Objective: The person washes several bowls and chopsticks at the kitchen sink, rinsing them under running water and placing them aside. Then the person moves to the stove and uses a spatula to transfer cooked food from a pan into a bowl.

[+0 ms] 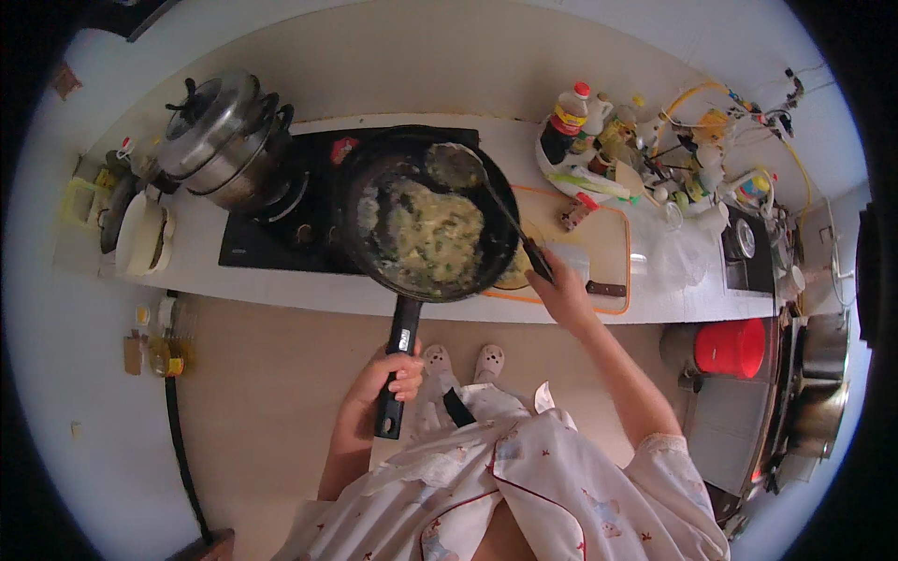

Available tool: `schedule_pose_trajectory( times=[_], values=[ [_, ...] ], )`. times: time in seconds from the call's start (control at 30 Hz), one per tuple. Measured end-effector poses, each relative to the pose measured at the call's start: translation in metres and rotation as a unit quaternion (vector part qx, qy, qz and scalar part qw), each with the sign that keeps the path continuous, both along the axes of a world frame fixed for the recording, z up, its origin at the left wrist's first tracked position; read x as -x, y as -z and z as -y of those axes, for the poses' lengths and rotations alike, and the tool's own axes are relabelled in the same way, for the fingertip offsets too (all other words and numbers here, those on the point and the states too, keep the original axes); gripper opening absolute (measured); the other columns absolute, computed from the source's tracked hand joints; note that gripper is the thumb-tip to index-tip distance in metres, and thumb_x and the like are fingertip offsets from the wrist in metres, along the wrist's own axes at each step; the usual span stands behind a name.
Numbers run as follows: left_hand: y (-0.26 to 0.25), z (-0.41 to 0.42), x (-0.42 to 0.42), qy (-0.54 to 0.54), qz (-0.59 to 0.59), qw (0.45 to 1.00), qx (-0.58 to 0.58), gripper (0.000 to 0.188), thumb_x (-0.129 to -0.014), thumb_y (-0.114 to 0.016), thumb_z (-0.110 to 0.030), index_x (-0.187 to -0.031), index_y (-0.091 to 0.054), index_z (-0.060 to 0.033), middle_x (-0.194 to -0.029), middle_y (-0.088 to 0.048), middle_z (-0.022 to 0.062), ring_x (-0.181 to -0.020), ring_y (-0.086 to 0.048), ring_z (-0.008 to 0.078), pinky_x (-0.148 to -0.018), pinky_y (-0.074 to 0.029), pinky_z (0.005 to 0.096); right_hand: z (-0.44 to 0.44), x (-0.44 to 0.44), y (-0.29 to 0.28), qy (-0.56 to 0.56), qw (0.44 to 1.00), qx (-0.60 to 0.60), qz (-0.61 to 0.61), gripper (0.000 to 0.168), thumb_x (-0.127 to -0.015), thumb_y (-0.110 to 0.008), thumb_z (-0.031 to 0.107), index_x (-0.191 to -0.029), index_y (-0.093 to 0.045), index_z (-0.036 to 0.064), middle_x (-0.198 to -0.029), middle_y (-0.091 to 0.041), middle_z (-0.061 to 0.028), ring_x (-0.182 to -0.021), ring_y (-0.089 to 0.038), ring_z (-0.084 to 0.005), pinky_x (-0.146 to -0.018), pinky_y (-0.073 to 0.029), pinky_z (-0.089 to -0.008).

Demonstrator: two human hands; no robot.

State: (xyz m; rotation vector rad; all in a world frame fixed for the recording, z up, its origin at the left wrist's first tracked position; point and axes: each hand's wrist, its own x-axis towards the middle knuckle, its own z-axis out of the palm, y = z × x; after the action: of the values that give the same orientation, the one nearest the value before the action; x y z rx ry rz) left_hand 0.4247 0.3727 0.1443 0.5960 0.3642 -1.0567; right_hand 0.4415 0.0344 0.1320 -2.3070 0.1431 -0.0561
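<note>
My left hand is closed around the black handle of a dark frying pan, near the lower middle of the view. Pale yellow batter or egg with green bits covers part of the pan's inside. My right hand grips the dark handle of a metal ladle, whose bowl is over the far part of the pan. Beside my right hand, a knife with a brown handle lies on an orange-edged cutting board. Part of a yellowish round item shows beyond the pan's right edge.
A lidded steel steamer pot stands on the left of the black cooktop. A white pot is further left. Bottles, including a red-capped soy sauce bottle, crowd the back right. A red bucket stands at the lower right.
</note>
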Motion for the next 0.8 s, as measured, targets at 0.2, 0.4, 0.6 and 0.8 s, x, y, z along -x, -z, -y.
schedule_pose_trajectory(
  times=[0.2,0.4,0.6,0.8],
  values=[
    [-0.026,0.003,0.004,0.062,0.049,0.995,-0.061,0.017,-0.088,-0.060,-0.007,-0.098,-0.048,-0.0106,-0.060,-0.039,-0.0052,-0.040,-0.036,0.0032,-0.038,-0.031,0.0215,0.006,-0.036,-0.056,-0.150,0.970,0.192,-0.008,0.050,-0.087,-0.063,0.018,-0.136,-0.050,0.014,-0.089,-0.068,-0.0185,-0.077,-0.065,-0.0389,-0.067,-0.052,-0.0474],
    [-0.022,0.003,0.006,0.066,0.041,0.996,-0.046,0.017,-0.088,-0.060,-0.007,-0.098,-0.047,-0.0111,-0.059,-0.038,-0.0056,-0.040,-0.035,0.0035,-0.039,-0.032,0.0219,0.081,-0.016,-0.116,-0.275,0.905,0.323,-0.023,0.053,-0.080,-0.066,0.013,-0.132,-0.055,0.015,-0.085,-0.066,-0.0153,-0.079,-0.065,-0.0351,-0.072,-0.051,-0.0431],
    [-0.023,0.012,0.007,0.075,0.048,0.996,-0.017,0.017,-0.088,-0.059,-0.006,-0.098,-0.046,-0.0114,-0.059,-0.038,-0.0052,-0.040,-0.036,0.0036,-0.039,-0.032,0.0222,0.071,-0.043,-0.070,-0.178,0.951,0.248,0.057,0.048,-0.085,-0.063,0.015,-0.132,-0.052,0.012,-0.084,-0.066,-0.0172,-0.076,-0.065,-0.0369,-0.067,-0.049,-0.0479],
    [-0.032,0.008,0.010,0.065,0.041,0.997,-0.029,0.016,-0.088,-0.058,-0.007,-0.098,-0.047,-0.0109,-0.060,-0.039,-0.0051,-0.040,-0.036,0.0037,-0.039,-0.033,0.0222,0.081,-0.034,-0.088,-0.269,0.908,0.314,0.074,0.051,-0.081,-0.066,0.014,-0.131,-0.054,0.012,-0.080,-0.066,-0.0165,-0.074,-0.065,-0.0350,-0.069,-0.051,-0.0463]
  ],
)
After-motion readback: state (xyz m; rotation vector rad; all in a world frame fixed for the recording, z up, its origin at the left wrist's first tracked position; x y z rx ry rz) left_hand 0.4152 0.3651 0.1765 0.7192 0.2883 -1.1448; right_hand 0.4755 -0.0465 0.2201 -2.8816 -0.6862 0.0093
